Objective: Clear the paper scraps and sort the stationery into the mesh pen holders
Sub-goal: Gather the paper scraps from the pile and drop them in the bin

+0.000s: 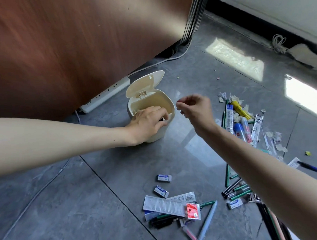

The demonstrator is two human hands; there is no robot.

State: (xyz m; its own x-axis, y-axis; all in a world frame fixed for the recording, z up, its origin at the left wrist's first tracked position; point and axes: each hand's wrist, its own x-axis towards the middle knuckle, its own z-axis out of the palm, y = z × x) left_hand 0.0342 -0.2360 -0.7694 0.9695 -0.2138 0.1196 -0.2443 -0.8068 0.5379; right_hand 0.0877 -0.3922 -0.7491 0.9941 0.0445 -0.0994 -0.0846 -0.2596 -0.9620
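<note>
The left hand (146, 123) reaches into the open bin (151, 108), fingers curled together; the right hand (195, 108) pinches something tiny beside it, above the floor (97, 198).

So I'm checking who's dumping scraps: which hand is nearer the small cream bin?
Left. The left hand rests on the cream bin at its open rim, fingers inside. The right hand hovers just beside it, to the right, fingers pinched.
</note>
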